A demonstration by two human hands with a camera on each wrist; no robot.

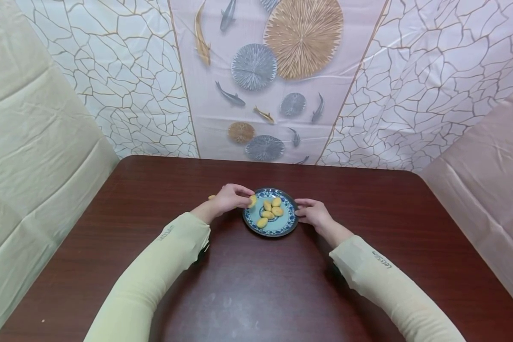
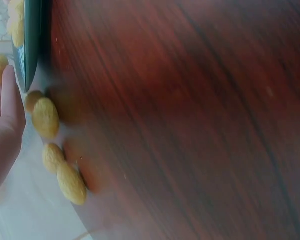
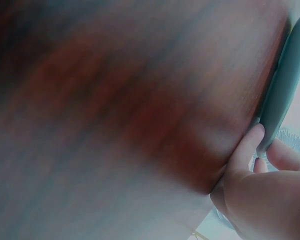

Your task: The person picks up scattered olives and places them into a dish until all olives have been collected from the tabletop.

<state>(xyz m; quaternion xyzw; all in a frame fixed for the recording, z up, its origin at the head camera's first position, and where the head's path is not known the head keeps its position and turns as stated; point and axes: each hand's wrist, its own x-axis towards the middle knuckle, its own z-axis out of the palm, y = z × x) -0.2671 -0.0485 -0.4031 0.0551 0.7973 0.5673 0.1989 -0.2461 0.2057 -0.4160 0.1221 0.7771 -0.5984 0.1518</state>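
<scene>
A round plate [image 1: 256, 228] with a blue patterned border and dark rim stands on the table. Several small yellow oval pieces [image 1: 277, 211], finely ridged and fruit-like, lie on it. My left hand [image 1: 227, 199] pinches another yellow oval piece [image 1: 252, 201] between thumb and fingers, over the plate's left edge. At the right edge my right hand [image 1: 315, 214] holds the rim, its thumb and fingers on either side of it in the right wrist view. More yellow oval pieces [image 2: 71, 183] lie on the table beside the plate in the left wrist view, mostly hidden behind my left hand from the head.
The dark red-brown table [image 1: 248, 280] spreads out around the plate. A patterned cloth [image 1: 254, 66] with fish and round shapes hangs behind its far edge. Pale cloth [image 1: 34, 156] closes off the left side, and similar cloth [image 1: 491, 171] the right.
</scene>
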